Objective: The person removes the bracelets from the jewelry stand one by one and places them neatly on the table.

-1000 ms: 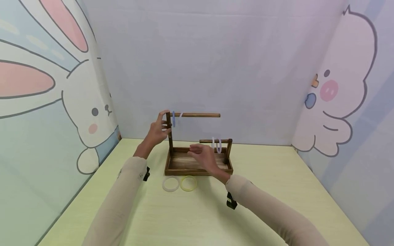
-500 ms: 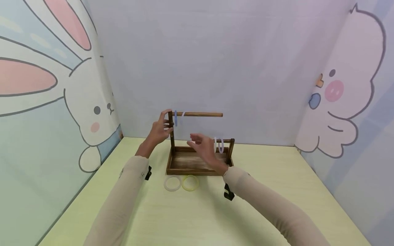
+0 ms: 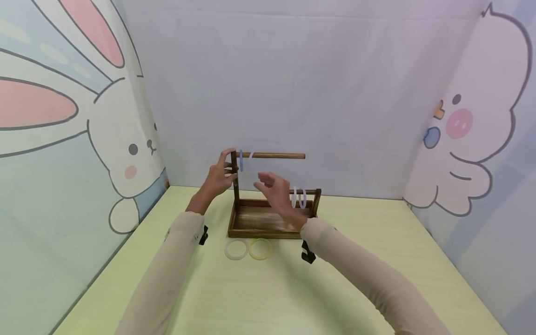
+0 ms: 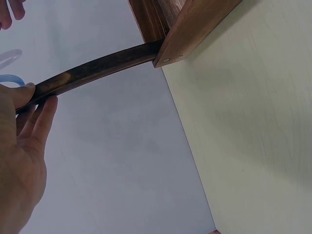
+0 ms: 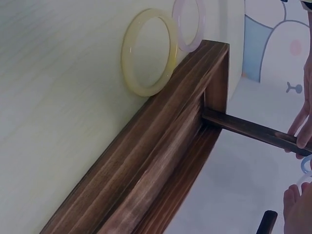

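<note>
Wooden rack: sits on the table ahead of you, its tray [image 3: 264,234] flat and its tall post [image 3: 236,187] upright at the left end.
Left hand: you grip the tall post near its top with your left hand [image 3: 217,178], thumb one side, fingers the other.
Right hand: your right hand [image 3: 276,191] has fingers slightly bent, thumb apart, nothing held; in the head view it overlaps the lower bar's left end, contact not clear.
Upper bar: runs right from the tall post's top [image 3: 280,156]; blue ring [image 3: 241,162] hangs on it just beside the post, small-looking pale ring [image 3: 251,155] next along.
Lower bar: [image 3: 310,191] reaches left from the short post [image 3: 316,204]; white ring [image 3: 294,199] and lavender ring [image 3: 304,199] hang side by side.
Loose rings: whitish ring [image 3: 236,258] left, yellow ring [image 3: 261,258] right, both flat on the table in front of the tray, near each other.
Sleeves: beige, on both your arms [image 3: 368,274], black gear [image 3: 308,252] at each wrist.
Table: pale yellowish top [image 3: 251,302].
Walls: plain backdrop [image 3: 293,83] behind, rabbit drawing [image 3: 119,153] left, chick drawing [image 3: 473,79] right.
</note>
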Demonstrator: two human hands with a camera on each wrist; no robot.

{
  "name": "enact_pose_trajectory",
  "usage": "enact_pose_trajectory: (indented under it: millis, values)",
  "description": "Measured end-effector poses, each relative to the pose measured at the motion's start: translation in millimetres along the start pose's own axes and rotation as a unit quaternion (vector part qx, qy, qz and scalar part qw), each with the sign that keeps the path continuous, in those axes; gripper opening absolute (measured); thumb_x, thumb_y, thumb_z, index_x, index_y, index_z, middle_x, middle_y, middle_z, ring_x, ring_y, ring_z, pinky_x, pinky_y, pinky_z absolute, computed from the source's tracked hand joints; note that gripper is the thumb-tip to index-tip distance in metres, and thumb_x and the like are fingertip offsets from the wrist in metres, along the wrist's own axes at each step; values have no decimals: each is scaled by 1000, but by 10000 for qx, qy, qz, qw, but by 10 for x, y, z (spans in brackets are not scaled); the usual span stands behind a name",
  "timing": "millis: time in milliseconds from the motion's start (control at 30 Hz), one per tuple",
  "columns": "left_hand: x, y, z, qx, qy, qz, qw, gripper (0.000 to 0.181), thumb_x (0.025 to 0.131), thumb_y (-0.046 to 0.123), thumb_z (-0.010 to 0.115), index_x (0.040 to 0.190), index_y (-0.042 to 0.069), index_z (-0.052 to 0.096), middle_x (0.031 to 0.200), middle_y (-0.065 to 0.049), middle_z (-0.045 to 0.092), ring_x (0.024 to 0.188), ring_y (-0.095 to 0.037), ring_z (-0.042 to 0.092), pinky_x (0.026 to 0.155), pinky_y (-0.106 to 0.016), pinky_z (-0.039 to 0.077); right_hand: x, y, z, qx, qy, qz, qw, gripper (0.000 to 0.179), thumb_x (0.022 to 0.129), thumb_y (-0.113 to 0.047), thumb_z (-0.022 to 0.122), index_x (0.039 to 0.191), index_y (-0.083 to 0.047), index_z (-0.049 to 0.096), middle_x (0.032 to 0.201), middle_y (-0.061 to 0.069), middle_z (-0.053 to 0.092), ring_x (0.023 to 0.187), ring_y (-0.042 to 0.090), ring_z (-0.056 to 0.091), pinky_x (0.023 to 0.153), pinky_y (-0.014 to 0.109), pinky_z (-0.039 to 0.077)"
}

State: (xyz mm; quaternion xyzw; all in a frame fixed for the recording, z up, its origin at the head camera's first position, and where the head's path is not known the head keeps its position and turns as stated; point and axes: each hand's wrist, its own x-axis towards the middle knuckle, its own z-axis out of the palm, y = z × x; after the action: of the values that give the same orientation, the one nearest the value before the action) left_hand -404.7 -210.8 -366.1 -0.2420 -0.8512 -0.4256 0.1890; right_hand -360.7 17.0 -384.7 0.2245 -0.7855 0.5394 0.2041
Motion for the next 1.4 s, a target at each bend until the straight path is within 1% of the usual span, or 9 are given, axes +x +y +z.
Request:
enact_pose_trajectory:
  millis: [167, 300, 467, 567, 800, 900, 1033, 1233, 1400]
  values:
    - [4, 19, 12, 75, 40, 24, 10000, 86, 94, -11, 68, 159, 25, 24, 126, -30, 67, 114, -44, 69, 87, -54, 61, 71, -51, 2, -112, 6, -34, 9999, 35, 96, -16, 77, 129, -6, 72, 126, 11, 73, 115, 24, 71, 99, 37, 57]
    - [5, 32, 12, 103, 44, 27, 9999, 86, 94, -11, 68, 159, 25, 24, 126, -30, 67, 114, -43, 69, 88, -53, 61, 133, -99, 23, -167, 26, -205, 9996, 37, 96, -18, 78, 130, -4, 71, 128, 12, 72, 116, 25, 70, 100, 35, 56]
    - [3, 35, 16, 47, 53, 34, 10000, 84, 94, -12, 68, 158, 21, 25, 126, -32, 67, 114, -45, 69, 88, -54, 60, 196, -129, 70, -245, 90, -419, 9988, 39, 95, -17, 79, 129, 1, 70, 127, 16, 72, 117, 29, 69, 102, 41, 56]
    - [2, 37, 18, 20, 41, 34, 10000, 84, 94, -13, 67, 158, 22, 25, 126, -32, 66, 114, -45, 69, 88, -54, 60, 229, -132, 95, -251, 131, -456, 9986, 38, 94, -15, 79, 127, 1, 71, 126, 16, 72, 117, 30, 69, 102, 45, 55]
    - [-9, 24, 26, 41, 78, 95, 9999, 85, 94, -13, 68, 158, 23, 25, 125, -32, 67, 113, -45, 69, 89, -53, 60, 299, -137, 129, -374, 171, -548, 9977, 34, 94, -15, 80, 123, 0, 74, 123, 15, 74, 116, 28, 70, 101, 48, 56]
    - [-19, 28, 25, 27, 87, 94, 9999, 85, 93, -13, 68, 157, 23, 26, 124, -32, 67, 113, -45, 70, 89, -54, 60, 313, -141, 142, -383, 142, -508, 9979, 33, 94, -16, 80, 122, -1, 75, 122, 14, 74, 115, 27, 70, 100, 48, 56]
    - [-20, 29, 30, 43, 67, 94, 9999, 83, 94, -13, 67, 158, 19, 25, 125, -32, 67, 114, -45, 69, 89, -54, 60, 324, -159, 146, -386, 105, -420, 9983, 32, 94, -18, 80, 121, -2, 75, 120, 12, 75, 114, 25, 71, 100, 47, 56]
    - [-12, 37, 20, 68, 56, 27, 10000, 83, 94, -13, 67, 158, 18, 24, 126, -32, 66, 114, -45, 69, 89, -55, 60, 344, -170, 118, -254, 181, -401, 9987, 28, 93, -18, 81, 115, -1, 75, 112, 13, 77, 108, 28, 73, 97, 52, 56]
    - [-6, 33, 0, 78, 51, -22, 10000, 84, 94, -13, 67, 158, 22, 24, 127, -31, 67, 115, -44, 69, 89, -54, 60, 350, -149, 78, -97, 226, -329, 9992, 23, 94, -13, 79, 112, 0, 73, 106, 14, 78, 100, 26, 76, 91, 42, 60]
